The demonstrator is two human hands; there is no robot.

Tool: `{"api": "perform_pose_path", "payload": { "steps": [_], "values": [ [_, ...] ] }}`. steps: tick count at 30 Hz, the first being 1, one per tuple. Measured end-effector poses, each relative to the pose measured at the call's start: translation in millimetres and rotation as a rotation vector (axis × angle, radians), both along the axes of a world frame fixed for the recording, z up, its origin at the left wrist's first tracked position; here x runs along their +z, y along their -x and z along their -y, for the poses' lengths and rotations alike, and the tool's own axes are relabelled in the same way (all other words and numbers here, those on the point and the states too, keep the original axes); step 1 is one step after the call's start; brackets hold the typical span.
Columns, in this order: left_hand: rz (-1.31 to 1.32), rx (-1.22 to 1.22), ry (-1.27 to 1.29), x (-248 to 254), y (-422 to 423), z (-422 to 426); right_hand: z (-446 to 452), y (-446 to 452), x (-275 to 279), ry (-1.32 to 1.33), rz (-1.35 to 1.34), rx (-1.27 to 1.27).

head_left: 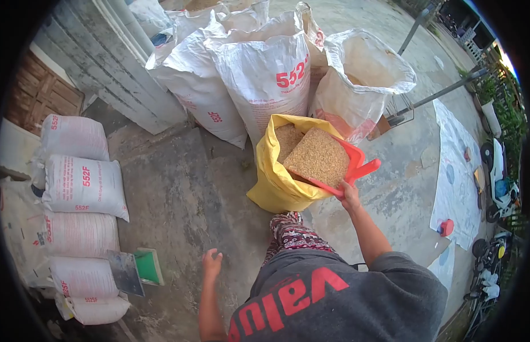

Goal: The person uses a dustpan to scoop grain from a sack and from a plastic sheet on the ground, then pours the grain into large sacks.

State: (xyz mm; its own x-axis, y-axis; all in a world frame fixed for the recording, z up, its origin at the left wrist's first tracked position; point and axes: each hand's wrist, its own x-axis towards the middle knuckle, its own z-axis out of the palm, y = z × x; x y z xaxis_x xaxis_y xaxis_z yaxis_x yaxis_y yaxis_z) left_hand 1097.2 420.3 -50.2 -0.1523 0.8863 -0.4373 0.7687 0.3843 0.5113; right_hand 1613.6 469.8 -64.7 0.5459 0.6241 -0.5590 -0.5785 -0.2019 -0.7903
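Note:
My right hand (349,195) is closed on the side edge of an orange-red dustpan (354,155), below its stubby handle. Tan grain (319,157), which looks like rice husks or unhusked rice, heaps the pan. The dustpan sits tilted in the mouth of a yellow sack (274,181), and more grain shows inside the sack behind it. The sack stands upright on the concrete just before my legs. My left hand (212,263) hangs low over the floor at my left side, fingers loosely curled and a little apart, with nothing visible in it.
Tall white sacks (265,74) stand close behind the yellow one; an open white sack (370,68) is at their right. Filled sacks (85,185) are stacked at left beside a green-and-grey panel (148,267). A pale sheet (456,176) and parked motorbikes (493,251) lie rightward.

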Motion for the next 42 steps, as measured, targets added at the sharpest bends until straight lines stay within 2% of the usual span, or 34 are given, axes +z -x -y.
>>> {"api": "perform_pose_path", "payload": {
  "steps": [4, 6, 8, 11, 13, 14, 16, 18, 20, 21, 23, 26, 28, 30, 32, 34, 35, 36, 38, 39, 41, 42],
  "values": [
    [0.091, -0.078, -0.091, 4, 17, -87, 1, 26, 22, 0.012, -0.061, -0.096],
    [0.226, 0.074, 0.148, 23, 13, -147, 1, 35, 24, -0.018, -0.096, -0.126],
    [0.335, 0.048, -0.134, 22, 10, -193, 1, 48, 33, -0.003, -0.121, -0.147],
    [0.356, 0.065, -0.226, 24, 17, -258, -5, 67, 34, 0.009, -0.162, -0.198],
    [0.424, 0.041, 0.198, 15, 43, -304, -4, 79, 32, 0.009, -0.18, -0.286],
    [0.429, 0.023, 0.198, 9, 58, -323, -9, 88, 40, 0.003, -0.174, -0.302],
    [0.196, 0.113, 0.088, -3, 94, -345, -17, 105, 55, 0.01, -0.185, -0.393],
    [0.158, 0.131, 0.065, 10, 109, -359, -14, 113, 59, 0.037, -0.17, -0.431],
    [0.196, 0.15, 0.312, 36, 123, -369, -24, 126, 75, 0.025, -0.146, -0.444],
    [0.203, 0.15, 0.292, 41, 132, -376, -29, 132, 75, 0.004, -0.145, -0.44],
    [0.161, 0.096, 0.458, 51, 147, -392, -28, 140, 71, -0.063, -0.161, -0.469],
    [0.15, 0.02, 0.432, 72, 146, -439, -36, 161, 73, -0.076, -0.131, -0.534],
    [0.244, -0.069, 0.281, 74, 137, -481, -47, 177, 84, -0.078, -0.116, -0.551],
    [0.403, -0.201, 0.02, 68, 122, -526, -51, 194, 101, -0.067, -0.092, -0.567],
    [0.356, -0.355, -0.294, 106, 78, -562, -56, 209, 120, -0.044, -0.071, -0.555],
    [0.456, -0.413, -0.46, 163, 31, -588, -68, 223, 147, -0.046, -0.046, -0.586],
    [0.401, -0.48, -0.525, 182, 13, -603, -69, 227, 154, -0.027, -0.03, -0.571],
    [0.342, -0.546, -0.589, 195, -3, -619, -72, 230, 162, -0.007, -0.015, -0.555],
    [0.442, -0.597, -0.713, 202, -34, -651, -89, 236, 187, 0.026, 0.008, -0.583],
    [0.448, -0.59, -0.719, 207, -47, -662, -96, 237, 198, 0.043, 0.052, -0.57],
    [0.172, -0.546, -0.65, 213, -72, -681, -116, 231, 216, 0.08, 0.112, -0.543],
    [0.082, -0.514, -0.421, 224, -82, -689, -124, 228, 231, 0.08, 0.095, -0.447]
  ]
}}
